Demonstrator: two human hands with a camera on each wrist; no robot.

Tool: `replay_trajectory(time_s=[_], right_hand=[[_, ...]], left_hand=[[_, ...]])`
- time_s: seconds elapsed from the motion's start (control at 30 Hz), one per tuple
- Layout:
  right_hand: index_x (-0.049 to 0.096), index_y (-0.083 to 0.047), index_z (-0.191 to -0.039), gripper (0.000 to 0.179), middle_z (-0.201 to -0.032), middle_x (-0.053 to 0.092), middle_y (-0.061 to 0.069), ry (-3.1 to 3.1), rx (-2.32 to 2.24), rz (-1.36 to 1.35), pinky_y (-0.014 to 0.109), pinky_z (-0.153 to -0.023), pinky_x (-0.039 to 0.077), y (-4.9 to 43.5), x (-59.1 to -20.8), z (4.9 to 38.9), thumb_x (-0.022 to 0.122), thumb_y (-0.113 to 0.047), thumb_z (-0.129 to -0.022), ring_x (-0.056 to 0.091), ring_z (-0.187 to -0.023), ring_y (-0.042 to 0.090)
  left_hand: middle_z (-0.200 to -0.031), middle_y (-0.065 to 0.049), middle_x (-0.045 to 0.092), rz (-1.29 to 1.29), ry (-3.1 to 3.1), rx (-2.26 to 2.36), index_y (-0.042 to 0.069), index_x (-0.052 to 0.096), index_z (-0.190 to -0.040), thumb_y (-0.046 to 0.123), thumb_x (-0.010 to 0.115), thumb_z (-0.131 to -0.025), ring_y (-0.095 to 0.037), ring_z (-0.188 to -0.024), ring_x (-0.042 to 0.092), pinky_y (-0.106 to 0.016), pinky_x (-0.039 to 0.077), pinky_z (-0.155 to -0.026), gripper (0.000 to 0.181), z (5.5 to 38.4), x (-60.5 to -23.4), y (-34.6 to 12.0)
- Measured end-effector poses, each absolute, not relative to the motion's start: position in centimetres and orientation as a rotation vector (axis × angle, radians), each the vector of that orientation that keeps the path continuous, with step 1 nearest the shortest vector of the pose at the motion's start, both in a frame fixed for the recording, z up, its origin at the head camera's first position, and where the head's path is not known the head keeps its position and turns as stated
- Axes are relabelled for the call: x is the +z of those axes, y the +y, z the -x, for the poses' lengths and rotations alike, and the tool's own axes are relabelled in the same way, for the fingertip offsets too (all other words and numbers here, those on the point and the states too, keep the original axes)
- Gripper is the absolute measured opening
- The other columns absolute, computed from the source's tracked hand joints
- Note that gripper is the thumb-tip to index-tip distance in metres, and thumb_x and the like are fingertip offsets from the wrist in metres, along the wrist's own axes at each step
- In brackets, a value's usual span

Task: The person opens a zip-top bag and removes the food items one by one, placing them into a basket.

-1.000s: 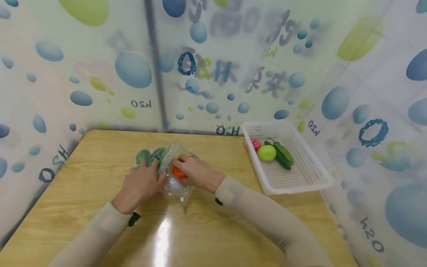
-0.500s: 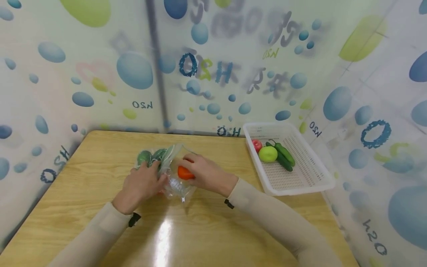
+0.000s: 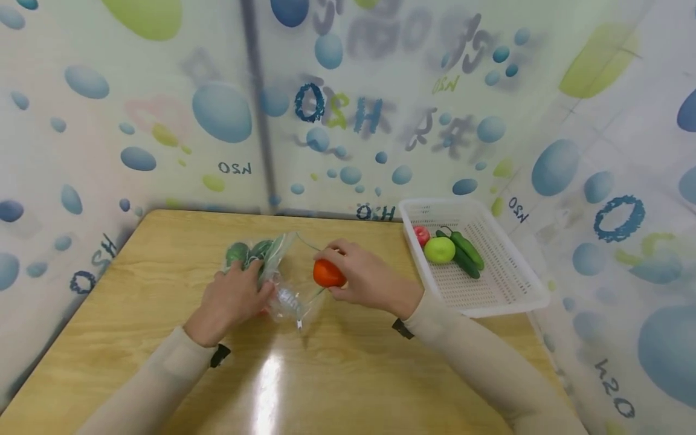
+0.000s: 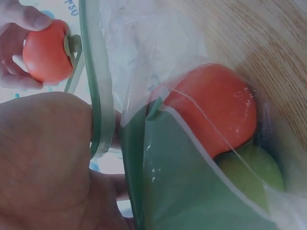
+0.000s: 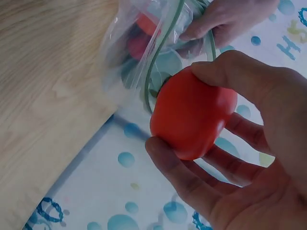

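Observation:
In the head view my right hand [image 3: 375,281] holds an orange-red persimmon [image 3: 328,273], just right of a clear zip bag's [image 3: 288,296] mouth. Thumb and fingertips grip the persimmon [image 5: 192,115] from its sides in the right wrist view; its green calyx [image 4: 72,48] shows in the left wrist view. My left hand [image 3: 231,299] pinches the bag near its green-edged opening. Through the plastic, the left wrist view shows another orange-red fruit [image 4: 216,108] and a green round one [image 4: 254,172]. Dark green produce [image 3: 237,254] lies at the bag's far end, partly hidden by my left hand.
On the right of the wooden table [image 3: 348,374] stands a white plastic basket [image 3: 508,284]. It contains a red fruit [image 3: 421,234], a green apple-like fruit [image 3: 439,249] and two long green vegetables [image 3: 466,251]. A patterned wall [image 3: 326,175] borders the table's back.
My right hand has drawn the persimmon out of the bag's mouth and moved it right. The left hand keeps its hold on the bag.

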State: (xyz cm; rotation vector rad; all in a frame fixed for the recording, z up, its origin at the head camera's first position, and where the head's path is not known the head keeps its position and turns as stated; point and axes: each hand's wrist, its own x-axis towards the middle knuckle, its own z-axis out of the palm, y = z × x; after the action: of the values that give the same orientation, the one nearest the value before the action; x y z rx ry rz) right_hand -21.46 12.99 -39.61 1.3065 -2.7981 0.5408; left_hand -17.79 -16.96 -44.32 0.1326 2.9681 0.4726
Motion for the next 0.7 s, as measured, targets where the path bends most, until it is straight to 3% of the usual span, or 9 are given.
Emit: replay_trajectory(time_s=[0.5, 0.7], right_hand=[[0.067, -0.012, -0.155, 0.065, -0.156, 0.068, 0.02, -2.899, 0.531, -1.004, 0.055, -0.106, 0.069, 20.2, -37.9, 22.3, 0.093, -0.015, -0.096, 0.076, -0.123, 0.037], [0.072, -0.009, -0.149, 0.057, -0.146, 0.07, 0.023, -2.923, 0.473, -0.877, 0.059, -0.103, 0.068, 23.3, -37.8, 22.8, 0.093, -0.014, -0.097, 0.073, -0.122, 0.041]], left_hand=[[-0.161, -0.047, 0.054, -0.129, 2.973, 0.474, -0.003, 0.052, -0.168, 0.042, 0.054, -0.115, -0.072, -0.116, 0.066, -0.077, 0.063, -0.085, 0.07, 17.8, -44.2, -17.1], [-0.164, -0.048, 0.051, -0.135, 2.967, 0.47, -0.003, 0.051, -0.169, 0.042, 0.053, -0.115, -0.074, -0.12, 0.065, -0.078, 0.063, -0.087, 0.07, 17.8, -44.2, -17.2]])
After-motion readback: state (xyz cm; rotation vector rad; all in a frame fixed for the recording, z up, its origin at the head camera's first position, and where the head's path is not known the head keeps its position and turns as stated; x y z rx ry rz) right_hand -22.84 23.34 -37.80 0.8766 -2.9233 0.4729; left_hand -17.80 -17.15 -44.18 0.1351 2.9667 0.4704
